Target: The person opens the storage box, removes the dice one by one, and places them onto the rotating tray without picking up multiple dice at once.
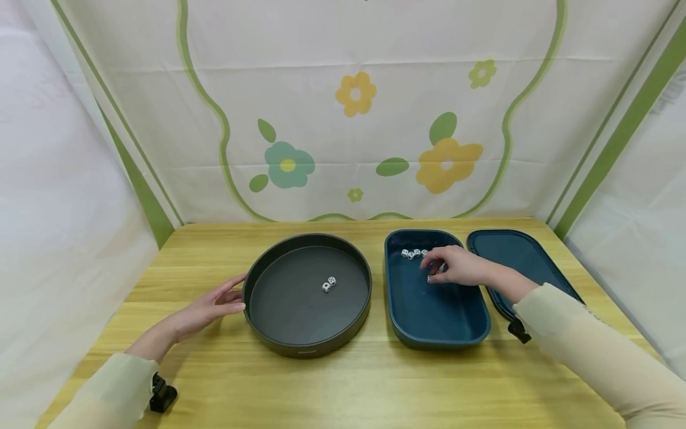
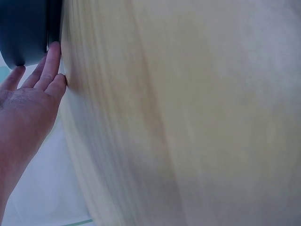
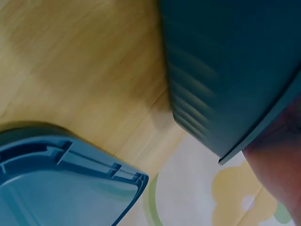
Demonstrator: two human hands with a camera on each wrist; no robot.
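A round dark grey tray (image 1: 364,298) sits mid-table with two white dice (image 1: 329,284) in it. My left hand (image 1: 236,296) lies flat on the table, its straight fingers (image 2: 51,61) touching the tray's left wall (image 2: 23,37). To the right is a blue rectangular box (image 1: 439,339) with several white dice (image 1: 414,254) near its far end. My right hand (image 1: 435,273) reaches into the box with fingers curled down and pinches a white die (image 1: 429,279) off the box floor. The right wrist view shows only the box's outer wall (image 3: 225,70) and a bit of my hand (image 3: 282,160).
The box's blue lid (image 1: 514,256) (image 3: 56,183) lies upside down just right of the box, partly under my right forearm. The wooden table (image 1: 343,387) is fenced by white floral cloth walls at the back and both sides.
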